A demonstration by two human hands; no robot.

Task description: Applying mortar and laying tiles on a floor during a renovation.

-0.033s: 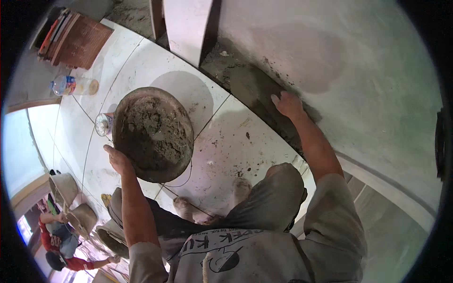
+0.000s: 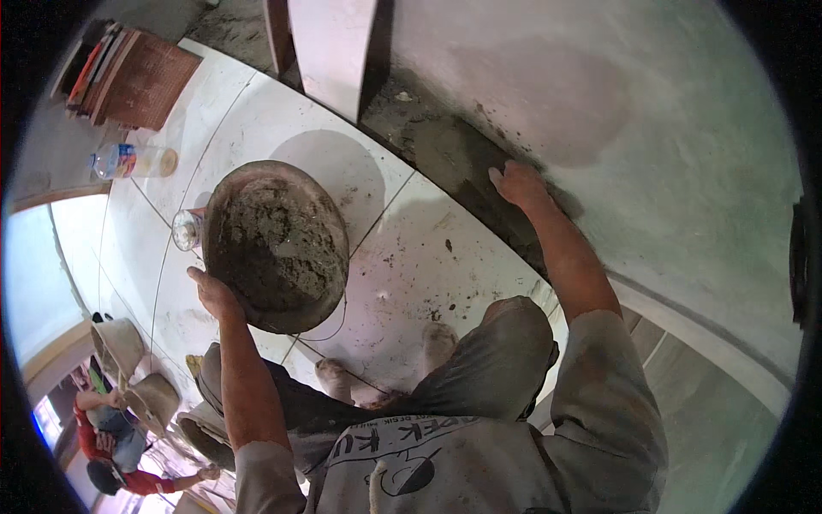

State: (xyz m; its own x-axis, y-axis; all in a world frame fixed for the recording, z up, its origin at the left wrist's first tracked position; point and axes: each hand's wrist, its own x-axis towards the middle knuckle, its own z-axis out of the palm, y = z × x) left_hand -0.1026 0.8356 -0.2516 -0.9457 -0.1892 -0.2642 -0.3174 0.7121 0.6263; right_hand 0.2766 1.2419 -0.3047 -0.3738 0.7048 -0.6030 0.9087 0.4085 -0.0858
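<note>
Basin (image 2: 339, 244) is gripped by the left hand (image 2: 217, 293) while the right hand (image 2: 521, 183) curls right of it, hold unclear; lettering (image 2: 374, 438) crosses the shirt (image 2: 501, 467).

Three buckets (image 2: 158, 399) are showing at lower left, one mortar bucket (image 2: 337, 250) left of centre, one bottle (image 2: 135, 161) at upper left.

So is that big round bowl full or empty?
Neither: the bowl is partly filled. A lumpy grey mix covers its bottom, and the inner wall shows above it, up to the rim.
</note>
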